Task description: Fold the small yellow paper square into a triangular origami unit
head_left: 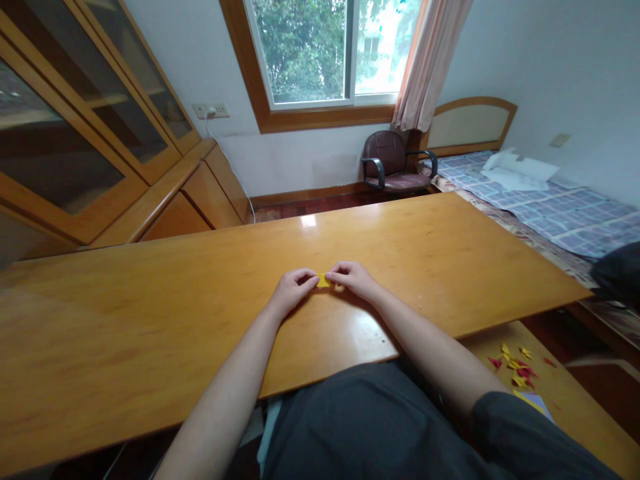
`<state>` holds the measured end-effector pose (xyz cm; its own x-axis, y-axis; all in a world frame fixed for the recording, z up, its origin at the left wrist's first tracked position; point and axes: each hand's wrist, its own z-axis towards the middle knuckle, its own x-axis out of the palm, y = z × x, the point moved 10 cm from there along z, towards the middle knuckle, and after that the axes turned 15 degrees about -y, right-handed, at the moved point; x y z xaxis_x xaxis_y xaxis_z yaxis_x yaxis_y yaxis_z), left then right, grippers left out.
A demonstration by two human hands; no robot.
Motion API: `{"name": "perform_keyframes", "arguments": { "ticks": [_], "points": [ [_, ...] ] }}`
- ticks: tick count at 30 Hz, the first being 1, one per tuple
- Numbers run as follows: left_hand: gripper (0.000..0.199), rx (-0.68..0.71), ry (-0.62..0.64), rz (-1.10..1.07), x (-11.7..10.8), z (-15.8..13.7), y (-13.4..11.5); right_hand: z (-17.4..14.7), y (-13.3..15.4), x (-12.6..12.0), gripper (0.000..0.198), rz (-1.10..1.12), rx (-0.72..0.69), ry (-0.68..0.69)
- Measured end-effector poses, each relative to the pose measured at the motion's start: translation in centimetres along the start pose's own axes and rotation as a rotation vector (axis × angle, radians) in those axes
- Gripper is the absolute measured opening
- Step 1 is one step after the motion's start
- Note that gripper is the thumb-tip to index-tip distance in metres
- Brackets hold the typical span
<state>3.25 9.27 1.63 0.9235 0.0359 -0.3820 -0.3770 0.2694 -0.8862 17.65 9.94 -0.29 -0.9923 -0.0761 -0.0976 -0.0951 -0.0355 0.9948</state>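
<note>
A small piece of yellow paper (pixel 323 280) is held between my two hands, just above or on the wooden table (pixel 175 320). My left hand (pixel 295 288) pinches its left end between thumb and fingers. On the other side, my right hand (pixel 353 279) grips the right end the same way. Most of the paper is covered by my fingertips, so its exact folds cannot be made out.
Several folded red and yellow paper figures (pixel 520 367) lie on a lower wooden surface (pixel 585 413) at right, near a stack of paper (pixel 537 403). Beyond the table stand an armchair (pixel 395 163), a bed (pixel 560 207) and a glass-doored cabinet (pixel 115 200).
</note>
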Motion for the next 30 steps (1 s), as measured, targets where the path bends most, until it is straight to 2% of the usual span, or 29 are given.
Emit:
{"name": "perform_keyframes", "arguments": {
  "ticks": [6,10,23,30],
  "points": [
    [0.028,-0.091,-0.056,-0.119,-0.4,0.2,0.9,-0.6,0.3,1.0,0.035,-0.081,-0.033,0.090],
    [0.031,-0.117,-0.088,-0.151,-0.6,0.2,1.7,-0.6,0.2,1.2,0.036,-0.108,-0.044,0.103],
    [0.030,0.010,-0.124,-0.029,-1.2,0.2,0.8,-0.5,0.7,1.1,0.036,-0.118,-0.063,0.103],
    [0.027,0.139,-0.058,0.074,-0.6,0.1,-0.8,-0.4,0.5,0.9,0.034,-0.126,-0.062,0.079]
  ]
}}
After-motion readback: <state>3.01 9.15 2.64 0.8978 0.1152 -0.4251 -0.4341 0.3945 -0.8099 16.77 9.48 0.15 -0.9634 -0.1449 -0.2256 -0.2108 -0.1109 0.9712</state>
